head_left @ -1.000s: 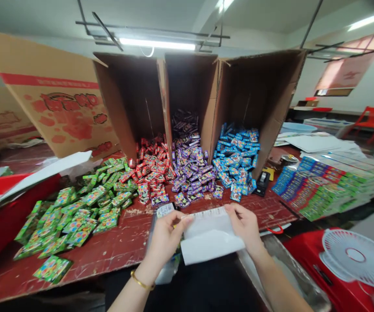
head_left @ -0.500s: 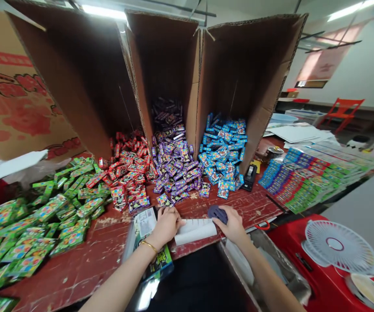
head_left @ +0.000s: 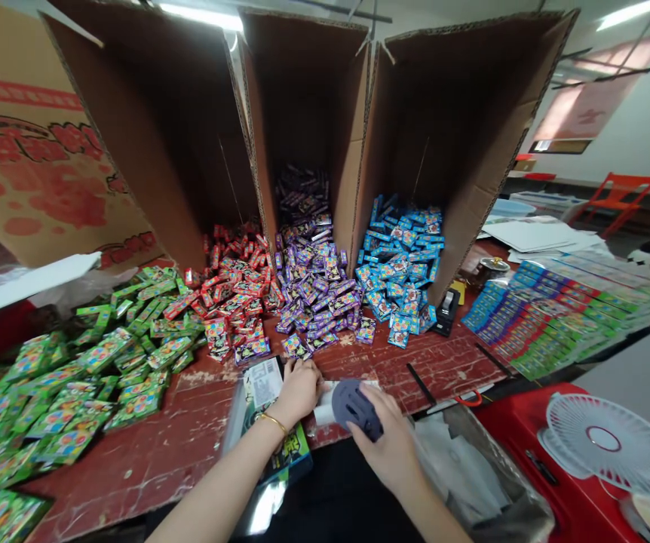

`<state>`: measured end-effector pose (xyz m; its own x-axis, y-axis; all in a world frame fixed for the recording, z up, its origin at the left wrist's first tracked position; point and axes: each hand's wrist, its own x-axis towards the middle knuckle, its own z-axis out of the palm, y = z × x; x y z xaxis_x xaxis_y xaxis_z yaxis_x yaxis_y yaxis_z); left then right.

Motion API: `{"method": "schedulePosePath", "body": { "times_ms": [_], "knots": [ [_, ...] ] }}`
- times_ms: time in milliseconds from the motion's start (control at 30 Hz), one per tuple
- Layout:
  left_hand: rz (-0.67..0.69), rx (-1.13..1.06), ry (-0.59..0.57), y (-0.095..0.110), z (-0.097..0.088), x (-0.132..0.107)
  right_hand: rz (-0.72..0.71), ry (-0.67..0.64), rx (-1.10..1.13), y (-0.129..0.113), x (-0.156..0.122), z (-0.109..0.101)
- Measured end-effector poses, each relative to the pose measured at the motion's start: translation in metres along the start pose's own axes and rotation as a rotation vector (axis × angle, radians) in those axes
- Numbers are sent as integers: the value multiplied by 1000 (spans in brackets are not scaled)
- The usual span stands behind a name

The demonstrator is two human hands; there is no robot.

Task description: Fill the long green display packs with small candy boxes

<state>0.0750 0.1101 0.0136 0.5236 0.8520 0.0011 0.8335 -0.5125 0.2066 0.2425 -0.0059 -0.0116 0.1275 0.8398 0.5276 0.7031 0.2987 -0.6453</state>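
My right hand [head_left: 388, 439] grips a dark grey-purple round disc [head_left: 353, 403] with slots in its face; its exact kind is unclear. Behind the disc, white paper [head_left: 323, 413] lies near the table's front edge, partly covered. My left hand [head_left: 301, 392], a gold bangle at its wrist, has its fingers curled together at the paper's left end and seems to hold it down. Under and beside this hand lies a printed package in clear plastic [head_left: 262, 383], partly hidden by the forearm.
Cartons [head_left: 363, 143] lie open toward me, spilling red [head_left: 240, 271], purple [head_left: 314, 302] and blue [head_left: 398, 264] small packs. Green packs [head_left: 104, 354] heap at left. A tape dispenser [head_left: 446, 311], sheets of packs [head_left: 551, 317], a lined bin [head_left: 495, 430] and a white fan [head_left: 602, 437] stand right.
My right hand has come left and nearer to me, turning the disc so its flat face shows. Less of the white paper is visible. The left hand stays at the paper; the view shifted slightly.
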Motion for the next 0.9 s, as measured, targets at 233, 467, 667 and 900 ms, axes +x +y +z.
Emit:
{"method": "schedulePosePath", "body": {
  "times_ms": [233, 467, 667, 900],
  "knots": [
    [-18, 42, -123, 2, -11, 6, 28, -123, 38, 31, -9, 26],
    [-48, 145, -281, 14, -27, 9, 164, -219, 158, 35, 13, 9],
    [-124, 212, -338, 22, -28, 14, 279, -282, 215, 82, 73, -5],
    [-165, 215, -403, 19, -27, 25, 312, -514, 327, 88, 98, 2]
  ]
}}
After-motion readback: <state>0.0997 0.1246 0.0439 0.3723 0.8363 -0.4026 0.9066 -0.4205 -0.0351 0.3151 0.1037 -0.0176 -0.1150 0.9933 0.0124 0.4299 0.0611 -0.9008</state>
